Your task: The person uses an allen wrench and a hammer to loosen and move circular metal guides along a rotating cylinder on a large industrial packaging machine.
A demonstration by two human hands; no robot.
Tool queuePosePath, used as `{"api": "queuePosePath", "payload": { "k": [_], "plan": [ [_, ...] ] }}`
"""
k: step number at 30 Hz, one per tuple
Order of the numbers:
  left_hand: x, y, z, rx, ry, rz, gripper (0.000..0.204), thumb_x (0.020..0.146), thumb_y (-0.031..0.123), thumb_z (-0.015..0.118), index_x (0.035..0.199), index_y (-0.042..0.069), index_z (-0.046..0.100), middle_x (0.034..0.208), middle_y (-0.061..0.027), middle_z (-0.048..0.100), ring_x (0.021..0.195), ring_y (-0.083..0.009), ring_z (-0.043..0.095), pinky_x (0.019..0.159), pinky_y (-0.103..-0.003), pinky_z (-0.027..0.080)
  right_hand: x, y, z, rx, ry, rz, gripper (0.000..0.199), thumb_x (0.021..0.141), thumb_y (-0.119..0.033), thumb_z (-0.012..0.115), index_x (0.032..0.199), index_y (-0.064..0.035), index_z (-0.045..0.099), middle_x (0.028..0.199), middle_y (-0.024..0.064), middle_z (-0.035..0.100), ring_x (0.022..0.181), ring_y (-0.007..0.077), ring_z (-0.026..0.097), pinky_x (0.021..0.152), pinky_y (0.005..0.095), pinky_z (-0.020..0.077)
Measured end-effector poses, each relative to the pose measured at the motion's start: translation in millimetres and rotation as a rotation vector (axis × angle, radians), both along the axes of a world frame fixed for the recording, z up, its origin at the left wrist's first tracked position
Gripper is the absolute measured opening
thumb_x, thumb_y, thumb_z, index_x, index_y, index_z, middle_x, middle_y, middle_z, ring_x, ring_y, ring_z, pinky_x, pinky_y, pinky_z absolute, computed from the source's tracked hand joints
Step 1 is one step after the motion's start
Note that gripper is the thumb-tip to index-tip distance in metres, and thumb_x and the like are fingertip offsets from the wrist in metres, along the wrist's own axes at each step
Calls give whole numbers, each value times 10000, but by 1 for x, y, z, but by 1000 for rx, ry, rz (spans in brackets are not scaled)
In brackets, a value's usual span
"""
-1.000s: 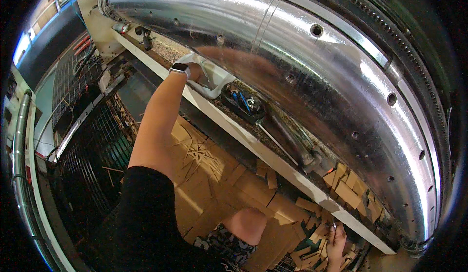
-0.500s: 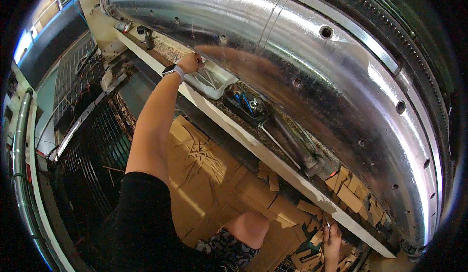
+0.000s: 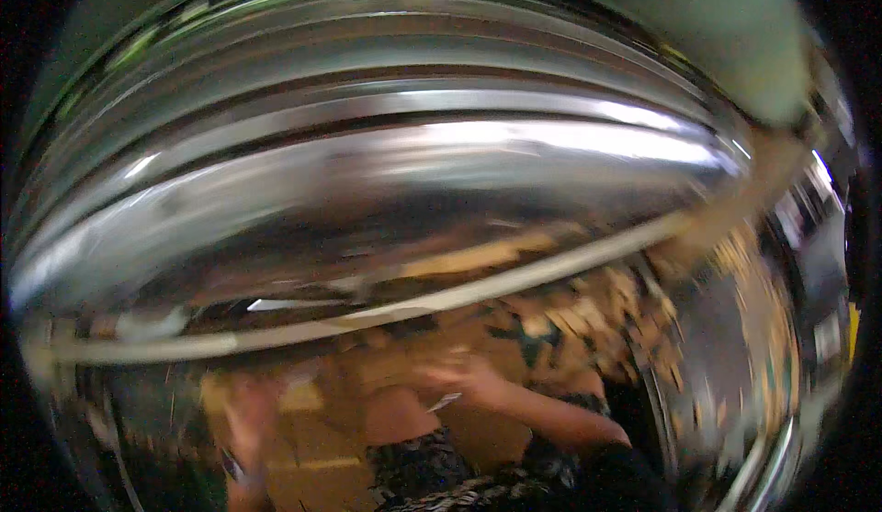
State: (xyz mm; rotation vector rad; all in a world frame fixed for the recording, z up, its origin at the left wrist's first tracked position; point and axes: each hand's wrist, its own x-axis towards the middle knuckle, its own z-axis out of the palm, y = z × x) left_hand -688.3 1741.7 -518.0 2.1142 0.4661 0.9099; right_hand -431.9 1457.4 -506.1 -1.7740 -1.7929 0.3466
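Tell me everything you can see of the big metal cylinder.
The cylinder looks like polished silvery metal, long and rounded, with a bright band along its upper side and darker, brownish tones lower down. It spans most of the view, above the pale rail. Blur hides finer surface detail. Neither the left hand nor the right hand touches it.

a long, narrow, pale rail (image 3: 404,310) is running across the view, blurred. below its right half, small brown cardboard scraps (image 3: 602,315) are lying heaped. flat brown cardboard sheeting (image 3: 322,434) is spreading lower down. a rounded grey-green casing (image 3: 735,44) is filling the upper right, while a shiny silver metal tube (image 3: 781,466) is slanting at lower right and a narrow yellow strip (image 3: 853,328) is showing near the right rim.
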Motion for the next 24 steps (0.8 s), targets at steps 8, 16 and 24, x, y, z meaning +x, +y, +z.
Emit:
{"api": "queuePosePath", "payload": {
  "k": [8,16,24],
  "plan": [
    [195,-211,104,232,107,-758,245,745,69,637,986,53,593,932,-98,621,855,-293,577,758,-361,456,25,-121,51,70,409,-295,236,791,-79,537,1027,-67,546,803,117,624,728,281,613,626,363,485],
    [369,-245,45,773,265,-509,496,824,336,560,1176,7,443,1233,-147,416,1109,-325,401,935,-463,311,200,-242,218,863,633,-887,201,926,-166,410,918,5,516,693,70,596,525,133,558,489,255,450],
    [422,-245,13,886,609,-396,527,863,446,460,1193,35,446,1324,-159,337,1237,-318,279,998,-459,242,270,-236,223,844,676,-799,195,901,-171,446,807,-21,527,592,25,529,423,89,445,363,222,311]
  ]
}}
